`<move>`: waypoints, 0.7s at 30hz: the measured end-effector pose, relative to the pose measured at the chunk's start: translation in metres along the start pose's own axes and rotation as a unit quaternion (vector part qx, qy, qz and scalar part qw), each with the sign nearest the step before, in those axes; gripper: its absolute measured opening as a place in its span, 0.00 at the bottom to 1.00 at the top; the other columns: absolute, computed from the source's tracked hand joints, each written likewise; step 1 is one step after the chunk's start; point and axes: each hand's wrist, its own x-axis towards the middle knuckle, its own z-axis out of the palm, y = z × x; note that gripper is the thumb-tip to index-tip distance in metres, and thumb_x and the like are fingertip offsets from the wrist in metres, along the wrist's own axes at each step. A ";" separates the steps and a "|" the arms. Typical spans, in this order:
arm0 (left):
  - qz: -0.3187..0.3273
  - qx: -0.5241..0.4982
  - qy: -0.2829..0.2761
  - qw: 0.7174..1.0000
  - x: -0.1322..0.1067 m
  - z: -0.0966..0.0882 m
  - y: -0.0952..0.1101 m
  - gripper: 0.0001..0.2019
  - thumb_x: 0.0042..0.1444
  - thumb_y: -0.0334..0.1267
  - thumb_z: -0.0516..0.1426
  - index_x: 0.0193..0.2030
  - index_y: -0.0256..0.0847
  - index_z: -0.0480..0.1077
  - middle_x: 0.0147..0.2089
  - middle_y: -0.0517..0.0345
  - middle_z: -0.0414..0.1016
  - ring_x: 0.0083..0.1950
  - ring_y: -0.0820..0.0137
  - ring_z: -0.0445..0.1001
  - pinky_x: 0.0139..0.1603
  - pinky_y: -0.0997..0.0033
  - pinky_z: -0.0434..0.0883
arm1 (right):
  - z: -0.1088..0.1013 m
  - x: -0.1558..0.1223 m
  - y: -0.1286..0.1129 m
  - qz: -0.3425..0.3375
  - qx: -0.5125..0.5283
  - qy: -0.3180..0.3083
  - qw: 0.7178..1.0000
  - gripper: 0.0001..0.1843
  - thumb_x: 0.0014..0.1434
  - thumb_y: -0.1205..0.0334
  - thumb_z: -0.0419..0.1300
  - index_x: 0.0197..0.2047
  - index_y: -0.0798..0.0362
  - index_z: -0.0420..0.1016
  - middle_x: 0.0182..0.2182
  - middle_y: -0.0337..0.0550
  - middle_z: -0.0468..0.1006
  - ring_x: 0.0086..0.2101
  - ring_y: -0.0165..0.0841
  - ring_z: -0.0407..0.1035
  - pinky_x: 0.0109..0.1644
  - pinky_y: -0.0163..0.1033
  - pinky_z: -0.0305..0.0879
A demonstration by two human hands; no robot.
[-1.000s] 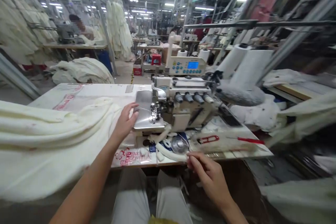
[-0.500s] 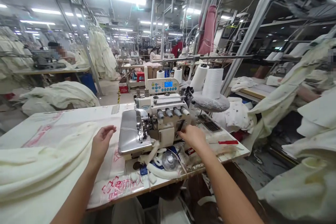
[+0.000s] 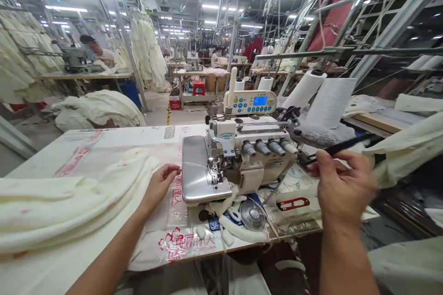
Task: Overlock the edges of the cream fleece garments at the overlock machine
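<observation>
My left hand (image 3: 163, 183) is closed, thumb and fingertips pinched together at the left edge of the overlock sewing machine's metal plate (image 3: 195, 170). Thin white thread (image 3: 194, 164) runs from those fingertips to the needle area (image 3: 216, 173). My right hand (image 3: 342, 184) is raised to the right of the overlock machine (image 3: 261, 168), gripping slim black tweezers (image 3: 349, 144) that are partly hidden and blurred. Cream fabric (image 3: 86, 189) lies on the table beside my left forearm.
White thread cones (image 3: 332, 101) stand behind the machine on the right. Fabric scraps (image 3: 238, 228), a clear round dish (image 3: 252, 215) and a red oval tool (image 3: 293, 203) lie along the table's front. A co-worker (image 3: 95, 50) sits at another machine, far left.
My right hand has moved away from the machine's front, rightward and up, with the tweezers. My left hand now pinches thread by the plate. The view has shifted, placing the machine further right.
</observation>
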 end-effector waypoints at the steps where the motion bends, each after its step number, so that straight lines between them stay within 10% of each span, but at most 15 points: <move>1: -0.003 -0.002 -0.006 1.000 -0.001 0.000 -0.001 0.15 0.51 0.48 0.58 0.39 0.38 0.71 0.40 0.51 0.77 0.45 0.61 0.75 0.50 0.60 0.70 | -0.003 -0.010 -0.006 0.019 0.073 -0.017 0.997 0.14 0.49 0.53 0.65 0.29 0.53 0.67 0.26 0.40 0.72 0.21 0.28 0.66 0.26 0.34 0.62; 7: -0.032 -0.012 -0.029 0.999 -0.003 0.004 -0.006 0.14 0.55 0.45 0.55 0.42 0.37 0.69 0.44 0.50 0.75 0.47 0.63 0.74 0.50 0.64 0.69 | 0.006 -0.075 -0.032 0.174 0.255 -0.250 0.918 0.17 0.42 0.58 0.71 0.23 0.54 0.65 0.25 0.41 0.77 0.15 0.27 0.67 0.17 0.31 0.66; 11: -0.053 -0.012 -0.053 0.997 -0.006 0.004 -0.002 0.13 0.57 0.44 0.54 0.43 0.38 0.68 0.46 0.51 0.74 0.47 0.64 0.73 0.48 0.67 0.68 | 0.023 -0.082 -0.038 0.212 0.311 -0.299 0.877 0.22 0.42 0.63 0.71 0.35 0.49 0.63 0.21 0.34 0.77 0.14 0.29 0.68 0.17 0.32 0.67; 16: -0.058 0.003 -0.060 0.996 -0.005 0.001 -0.001 0.13 0.57 0.46 0.54 0.43 0.39 0.68 0.46 0.52 0.74 0.47 0.64 0.72 0.48 0.67 0.67 | 0.038 -0.096 -0.029 -0.029 0.216 -0.212 0.953 0.14 0.50 0.72 0.66 0.40 0.49 0.74 0.34 0.40 0.80 0.34 0.33 0.76 0.39 0.38 0.75; 21: -0.052 0.015 -0.071 0.996 -0.005 -0.001 -0.007 0.13 0.58 0.46 0.53 0.44 0.40 0.68 0.47 0.53 0.73 0.49 0.64 0.71 0.50 0.67 0.66 | 0.046 -0.111 -0.014 -0.218 0.155 -0.217 0.939 0.17 0.48 0.79 0.64 0.39 0.52 0.76 0.38 0.43 0.80 0.37 0.36 0.75 0.40 0.41 0.74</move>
